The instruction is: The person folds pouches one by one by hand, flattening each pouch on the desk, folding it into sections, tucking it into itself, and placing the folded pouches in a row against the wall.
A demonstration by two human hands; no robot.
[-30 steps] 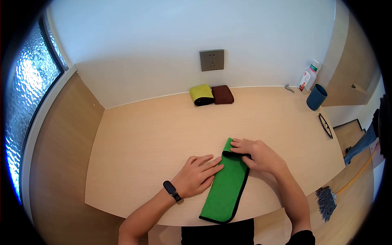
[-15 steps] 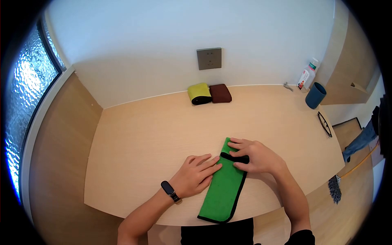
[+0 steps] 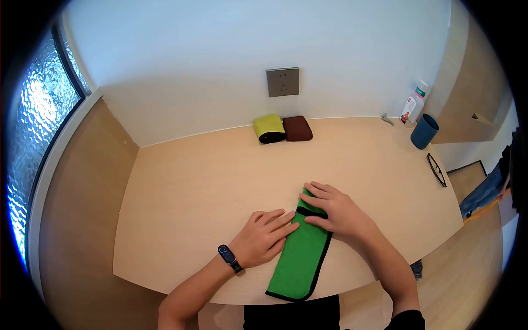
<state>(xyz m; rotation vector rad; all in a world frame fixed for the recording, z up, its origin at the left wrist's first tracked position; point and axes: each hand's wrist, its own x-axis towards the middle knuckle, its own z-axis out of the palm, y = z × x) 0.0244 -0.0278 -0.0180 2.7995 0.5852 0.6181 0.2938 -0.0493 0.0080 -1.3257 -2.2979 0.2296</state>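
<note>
We see the green cloth [image 3: 297, 258] lying on the table [image 3: 192, 187], its long strip slanting from 1 o'clock down to 7, with the low end at the table's near edge. Towards the top, a black edge crosses it.

Our right hand [image 3: 338, 209] rests on that top end, its fingers slightly spread over the green beyond the black edge, and its thumb apart from them on the near side. Our left hand [image 3: 261, 239], wearing a band [image 3: 227, 254], lies at the strip's 9 o'clock side with its fingers spread, the foremost tips touching the cloth's edge.

From the green cloth, we have the brown cloth [image 3: 297, 128] at 12 o'clock, touching the lime cloth [image 3: 268, 126] just left of it, both folded by the wall. The socket [image 3: 283, 82] is above them. Near 1 o'clock stands the bottle [image 3: 413, 104], with the cup [image 3: 424, 132] just beside it; at 2, the glasses [image 3: 436, 170]. Past the table, between 2 and 3, we see part of a person [image 3: 484, 192]; the window [image 3: 44, 121] is at 10
</note>
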